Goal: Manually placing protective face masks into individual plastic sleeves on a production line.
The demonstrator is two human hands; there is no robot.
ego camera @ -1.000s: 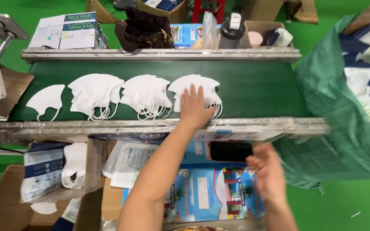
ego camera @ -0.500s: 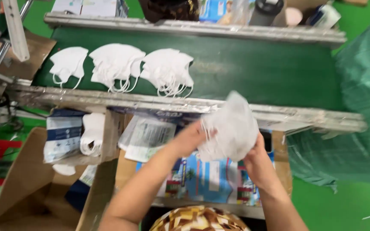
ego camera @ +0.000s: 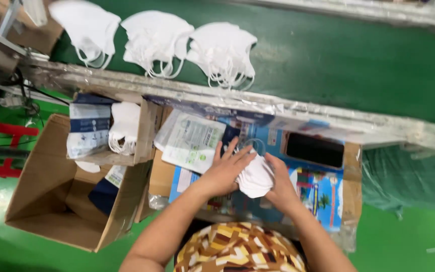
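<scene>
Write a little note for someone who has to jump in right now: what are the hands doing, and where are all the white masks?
Left hand lies on top of a white mask stack, pressing it flat. Right hand holds the same stack from its right side and beneath.
The stack sits over the colourful printed sheet on the work surface, near the dark phone.
Done: one stack is off the belt and in both hands.
Left: three mask piles lie on the green belt. Clear printed pouches wait beside the hands; an open cardboard box stands to the left.

Both hands — left hand (ego camera: 226, 170), right hand (ego camera: 278, 185) — around white masks (ego camera: 254, 178)
</scene>
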